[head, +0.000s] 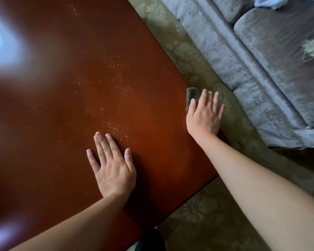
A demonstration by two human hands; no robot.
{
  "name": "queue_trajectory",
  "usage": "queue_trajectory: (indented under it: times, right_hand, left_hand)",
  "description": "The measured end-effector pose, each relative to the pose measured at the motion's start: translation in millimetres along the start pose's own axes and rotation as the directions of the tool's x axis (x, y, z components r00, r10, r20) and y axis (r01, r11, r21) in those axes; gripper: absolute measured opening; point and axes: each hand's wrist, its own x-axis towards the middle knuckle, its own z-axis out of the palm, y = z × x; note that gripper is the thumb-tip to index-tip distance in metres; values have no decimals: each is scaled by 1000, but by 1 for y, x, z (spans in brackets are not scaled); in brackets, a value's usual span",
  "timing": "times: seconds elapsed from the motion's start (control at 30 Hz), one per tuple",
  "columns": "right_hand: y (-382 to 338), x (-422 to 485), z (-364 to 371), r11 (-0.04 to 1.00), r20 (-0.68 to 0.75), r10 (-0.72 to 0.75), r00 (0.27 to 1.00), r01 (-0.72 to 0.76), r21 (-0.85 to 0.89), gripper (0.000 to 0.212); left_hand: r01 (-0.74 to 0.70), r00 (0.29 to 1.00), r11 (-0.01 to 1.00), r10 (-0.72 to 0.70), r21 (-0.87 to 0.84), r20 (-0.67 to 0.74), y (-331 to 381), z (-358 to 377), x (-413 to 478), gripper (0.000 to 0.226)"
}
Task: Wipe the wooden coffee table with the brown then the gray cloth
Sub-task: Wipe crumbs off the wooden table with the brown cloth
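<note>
Left hand (114,167) flat, fingers spread, on coffee table (62,87); I see right hand (204,115) flat on cloth (191,95), three o'clock

Two hands, the left hand (114,171) and right hand (204,116), one table (62,87), one cloth (191,96), seemingly brown, one sofa (261,69), one rug (207,223).

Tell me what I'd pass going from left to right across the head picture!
Shiny reddish-brown wooden coffee table → left hand lying flat on it → right hand at the table's edge → olive patterned carpet → grey velvety sofa.
</note>
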Motion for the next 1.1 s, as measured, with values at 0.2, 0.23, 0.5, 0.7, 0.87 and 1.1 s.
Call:
queue_trajectory:
  times: [0.2,0.23,0.5,0.7,0.87,1.1]
  right_hand:
    - [-86,-38,14,942,27,-325,946,326,-79,69]
    - [-101,-48,17,869,76,-480,874,486,-98,68]
    - [-60,-32,6,966,49,-239,970,242,-90,66]
    - [-65,-81,12,1000,9,11,1000,-11,-13,72]
    - [-185,-168,39,992,109,-124,986,125,5,65]
    - [-286,-262,63,824,257,-534,806,564,-54,69]
  left_hand:
    - [-4,999,996,1,-92,-35,-2,-1,0,73]
    - [7,999,991,-12,-134,-32,-2,-3,0,73]
    - [-128,991,699,71,-703,-109,-80,-35,-20,68]
    - [484,827,743,-560,-463,-34,-263,-39,-29,65]
    - [608,721,406,-642,-682,261,-309,-44,-47,63]
    - [627,685,306,-654,-716,320,-332,-39,-47,64]
